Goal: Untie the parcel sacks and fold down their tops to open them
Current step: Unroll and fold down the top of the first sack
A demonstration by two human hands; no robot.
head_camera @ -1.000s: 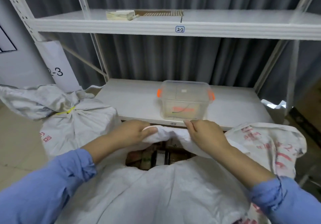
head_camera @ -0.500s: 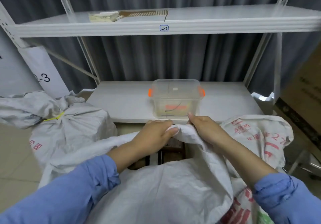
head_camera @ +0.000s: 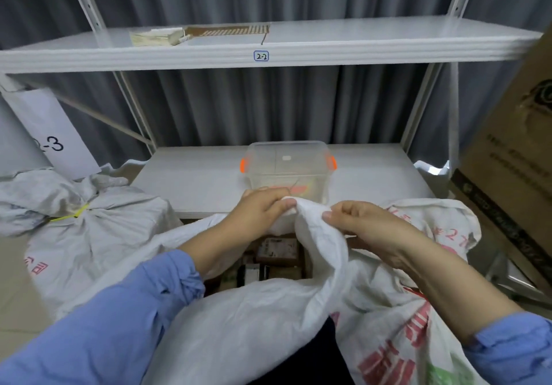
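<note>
An open white woven parcel sack (head_camera: 248,319) fills the foreground, its mouth showing several parcels (head_camera: 276,251) inside. My left hand (head_camera: 258,211) and my right hand (head_camera: 363,224) both grip the far rim of the sack, close together, with the cloth bunched into a fold between them. A second white sack with red print (head_camera: 433,235) lies at the right, partly under my right arm. A third grey-white sack (head_camera: 89,235) stands at the left, its neck tied with a yellow tie (head_camera: 73,214).
A white metal rack stands ahead; its lower shelf (head_camera: 194,175) carries a clear plastic box with orange clips (head_camera: 286,166). The upper shelf (head_camera: 358,46), labelled 2-2, holds flat papers. A large cardboard box (head_camera: 513,157) leans in at the right. Grey curtain behind.
My hands have drawn closer together along the sack's far rim and lifted it, bunching the cloth into a raised fold. The view has shifted right, bringing the cardboard box in.
</note>
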